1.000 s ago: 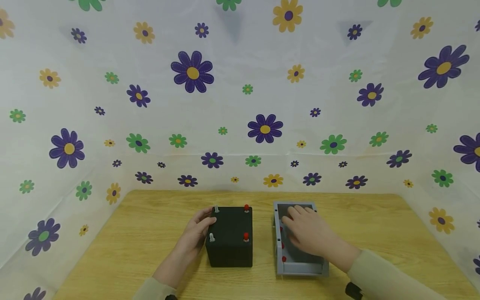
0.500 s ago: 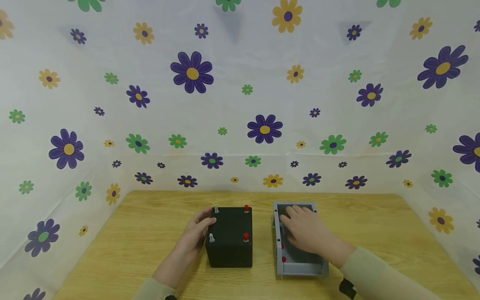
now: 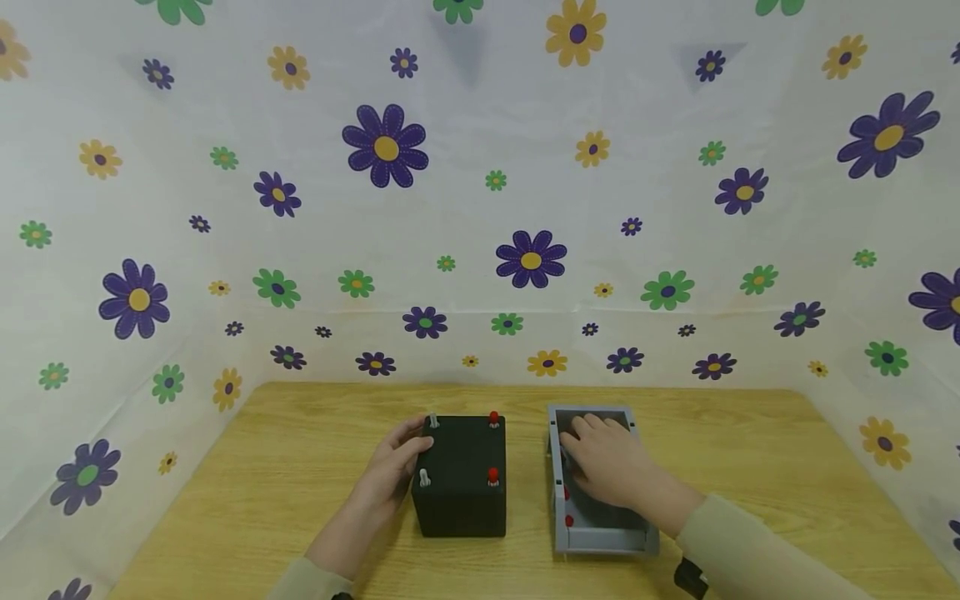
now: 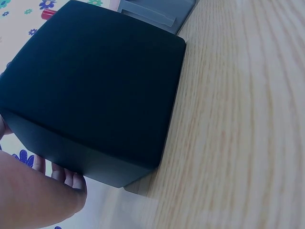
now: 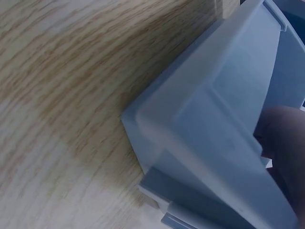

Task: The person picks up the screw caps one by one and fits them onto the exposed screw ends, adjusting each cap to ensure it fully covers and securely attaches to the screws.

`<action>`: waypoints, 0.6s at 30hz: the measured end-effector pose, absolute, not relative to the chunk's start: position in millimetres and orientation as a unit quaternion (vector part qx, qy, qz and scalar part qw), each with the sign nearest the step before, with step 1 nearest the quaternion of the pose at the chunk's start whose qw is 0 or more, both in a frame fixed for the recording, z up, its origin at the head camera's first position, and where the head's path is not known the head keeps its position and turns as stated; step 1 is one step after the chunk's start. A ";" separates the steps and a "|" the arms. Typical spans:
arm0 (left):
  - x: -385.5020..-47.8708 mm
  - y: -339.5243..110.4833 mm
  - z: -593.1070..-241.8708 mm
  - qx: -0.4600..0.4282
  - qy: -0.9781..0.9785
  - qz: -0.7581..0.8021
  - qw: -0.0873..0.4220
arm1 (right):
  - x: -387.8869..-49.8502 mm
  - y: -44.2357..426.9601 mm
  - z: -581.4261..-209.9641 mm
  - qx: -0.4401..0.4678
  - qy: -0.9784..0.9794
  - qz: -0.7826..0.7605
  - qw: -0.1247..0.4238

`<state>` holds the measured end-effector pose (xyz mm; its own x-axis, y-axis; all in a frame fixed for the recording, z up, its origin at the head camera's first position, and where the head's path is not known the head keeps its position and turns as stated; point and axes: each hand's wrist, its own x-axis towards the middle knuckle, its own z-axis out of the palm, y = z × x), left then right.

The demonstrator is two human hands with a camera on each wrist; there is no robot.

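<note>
A black box (image 3: 463, 508) stands upright on the table. Its top has two bare metal posts (image 3: 424, 477) at the left corners and two red-capped posts (image 3: 492, 476) at the right corners. My left hand (image 3: 393, 458) holds the box's left side, thumb on the top edge and fingers round the far side; the left wrist view shows the curled fingers (image 4: 71, 179) against it. My right hand (image 3: 607, 458) reaches down into a grey-blue plastic bin (image 3: 606, 542). Its fingertips are hidden there, so whatever they touch cannot be seen. Small red pieces (image 3: 569, 521) lie along the bin's left side.
Both things stand on a wood-grain table (image 3: 300, 467), with a narrow strip of tabletop between box and bin. A white flower-print cloth (image 3: 465, 208) rises behind the table and along both sides.
My right hand has shifted very slightly left and down inside the bin, and its forearm has drawn a little left. The left hand and the box stay as they were.
</note>
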<state>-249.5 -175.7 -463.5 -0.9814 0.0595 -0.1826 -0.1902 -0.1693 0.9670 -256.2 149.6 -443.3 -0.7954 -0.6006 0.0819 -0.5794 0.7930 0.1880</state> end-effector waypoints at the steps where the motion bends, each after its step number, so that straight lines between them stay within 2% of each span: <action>1: -249.5 -175.8 -463.4 -0.051 0.640 0.762 0.082 | -256.0 149.6 -443.3 0.312 -0.945 -0.076 0.066; 18: -248.9 -175.7 -462.1 -0.052 0.645 0.758 0.083 | -256.5 149.7 -451.1 0.317 -0.943 -0.080 0.067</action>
